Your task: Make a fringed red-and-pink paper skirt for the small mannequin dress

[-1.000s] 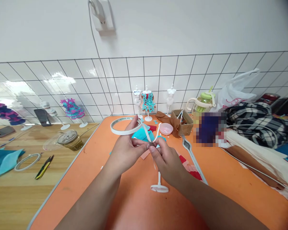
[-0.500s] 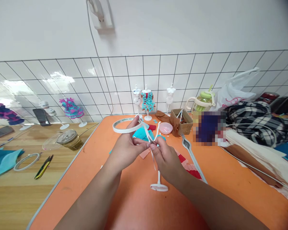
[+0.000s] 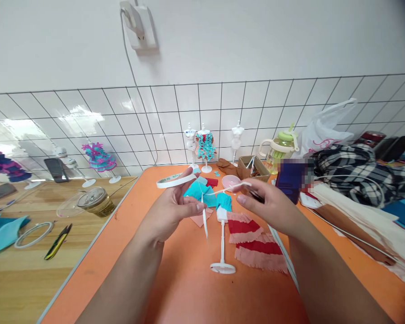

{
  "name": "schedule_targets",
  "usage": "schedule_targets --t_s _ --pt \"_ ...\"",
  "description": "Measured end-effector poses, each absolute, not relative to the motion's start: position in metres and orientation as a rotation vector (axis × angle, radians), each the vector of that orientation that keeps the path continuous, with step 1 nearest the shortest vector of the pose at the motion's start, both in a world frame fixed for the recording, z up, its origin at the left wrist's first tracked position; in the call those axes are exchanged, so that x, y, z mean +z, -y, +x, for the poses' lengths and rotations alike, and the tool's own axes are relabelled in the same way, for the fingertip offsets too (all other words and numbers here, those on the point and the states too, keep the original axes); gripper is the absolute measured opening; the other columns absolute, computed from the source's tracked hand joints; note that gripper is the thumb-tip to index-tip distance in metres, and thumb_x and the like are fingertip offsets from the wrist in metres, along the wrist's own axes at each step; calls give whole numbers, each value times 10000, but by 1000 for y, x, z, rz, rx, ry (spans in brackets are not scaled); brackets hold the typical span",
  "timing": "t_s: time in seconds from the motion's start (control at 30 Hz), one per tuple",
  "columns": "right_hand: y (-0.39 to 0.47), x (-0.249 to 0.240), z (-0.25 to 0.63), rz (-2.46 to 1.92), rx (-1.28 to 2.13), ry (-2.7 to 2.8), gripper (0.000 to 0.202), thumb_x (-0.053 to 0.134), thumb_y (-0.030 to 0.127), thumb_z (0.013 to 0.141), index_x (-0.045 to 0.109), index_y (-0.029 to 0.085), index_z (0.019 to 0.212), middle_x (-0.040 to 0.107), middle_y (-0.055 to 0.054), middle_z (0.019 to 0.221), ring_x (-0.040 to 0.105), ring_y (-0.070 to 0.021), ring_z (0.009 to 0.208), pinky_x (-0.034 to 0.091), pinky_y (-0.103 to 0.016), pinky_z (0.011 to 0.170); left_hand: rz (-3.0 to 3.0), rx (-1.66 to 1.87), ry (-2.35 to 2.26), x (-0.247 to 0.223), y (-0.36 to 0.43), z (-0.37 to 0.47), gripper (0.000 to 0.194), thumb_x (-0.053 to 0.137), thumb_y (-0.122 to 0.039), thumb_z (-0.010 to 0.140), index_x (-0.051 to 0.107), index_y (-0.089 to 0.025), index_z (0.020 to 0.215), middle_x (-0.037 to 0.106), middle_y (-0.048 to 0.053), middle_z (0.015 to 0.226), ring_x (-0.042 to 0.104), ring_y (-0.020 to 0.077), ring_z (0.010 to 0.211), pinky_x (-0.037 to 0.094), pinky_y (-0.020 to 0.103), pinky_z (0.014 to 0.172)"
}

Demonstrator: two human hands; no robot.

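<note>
My left hand [image 3: 164, 211] is closed on a narrow roll of white tape [image 3: 171, 182], which hangs around its fingers. Below its thumb dangles a loose tape end [image 3: 204, 224]. A thin white strip [image 3: 224, 189] stretches across to my right hand [image 3: 273, 204], whose fingertips pinch its far end. Something small and dark [image 3: 256, 196] also sits in my right hand; I cannot make out what it is. Between and below the hands stands a small white dress form [image 3: 222, 243], wrapped in turquoise fabric [image 3: 224, 202]. Fringed pink and red fabric pieces [image 3: 246, 230] lie beside it.
Behind are more dress forms [image 3: 236, 137], a pink dish [image 3: 231, 182], a cardboard box [image 3: 261, 171] and a green-lidded jug [image 3: 283, 146]. A phone [image 3: 288, 180] stands at right. On the wooden table at left are a lidded cup [image 3: 97, 202] and yellow-black snips [image 3: 58, 242].
My right hand has moved away to the right from my left, drawing the white strip out between them. The turquoise-wrapped dress form and fringed pieces are now more exposed.
</note>
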State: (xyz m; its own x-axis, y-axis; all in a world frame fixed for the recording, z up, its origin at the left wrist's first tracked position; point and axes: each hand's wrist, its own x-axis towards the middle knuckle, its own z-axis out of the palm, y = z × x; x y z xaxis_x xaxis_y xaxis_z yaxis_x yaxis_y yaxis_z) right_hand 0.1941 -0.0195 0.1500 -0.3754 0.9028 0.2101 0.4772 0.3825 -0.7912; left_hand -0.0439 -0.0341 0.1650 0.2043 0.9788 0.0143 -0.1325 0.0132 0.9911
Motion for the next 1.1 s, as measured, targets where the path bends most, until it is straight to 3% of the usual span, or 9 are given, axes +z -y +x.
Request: schedule_targets --t_s 0.17,0.33,0.43,0.53,0.63,0.7,0.83,1.0,1.1 --pt "27 142 165 -1126 809 1821 298 645 338 806 638 234 1086 374 68 571 323 -95 488 248 -227 484 1167 1054 -831 163 39 -36 970 800 -91 639 363 -440 1432 373 90 1504 641 94 715 547 253 626" --pt "30 133 150 -1013 959 1697 347 614 306 806 559 242 1142 367 82 567 361 -101 490 295 -221 497 1151 1050 -855 162 41 -34 971 797 -88 638 363 -441 1431 369 98 1505 614 60 642 541 248 600" --pt "14 130 163 -1173 850 1673 302 496 279 856 571 234 1145 486 46 629 457 -124 546 353 -232 543 1142 1094 -890 166 40 -37 974 803 -95 629 368 -436 1431 322 96 1535 640 81 671 546 245 587" --pt "-7 129 192 -1621 605 1963 264 555 295 824 672 223 1049 654 -48 814 597 -200 733 398 -280 640 1142 1153 -941 170 38 -42 972 807 -98 626 373 -441 1426 274 82 1563 659 97 725 558 242 618" --pt "-12 135 212 -2059 205 1931 275 506 304 863 716 162 968 686 -136 810 626 -265 740 387 -319 624 1149 1193 -983 171 36 -46 986 810 -93 623 365 -453 1426 257 76 1573 640 65 679 560 238 630" --pt "-2 142 208 -1886 167 1881 322 457 338 905 707 191 1044 688 -103 774 609 -232 673 371 -299 586 1150 1190 -986 169 35 -45 994 807 -98 631 345 -451 1437 282 81 1563 632 58 652 562 245 633" --pt "26 146 173 -1284 547 1920 384 537 441 879 662 253 1189 602 11 619 488 -137 510 336 -243 497 1155 1118 -937 162 35 -37 1021 799 -91 641 299 -447 1457 356 89 1522 649 85 688 567 273 667" --pt "23 132 151 -1217 547 1960 159 598 328 828 712 219 847 601 26 590 483 -112 506 316 -229 505 1147 1061 -894 161 38 -31 1023 800 -75 621 326 -459 1442 364 92 1507 604 58 644 532 249 597" --pt "16 127 156 -1256 435 1906 157 565 318 853 679 210 848 682 -5 729 571 -140 613 352 -240 568 1118 997 -847 166 42 -31 947 797 -86 626 404 -449 1407 345 84 1516 576 41 622 509 237 578"
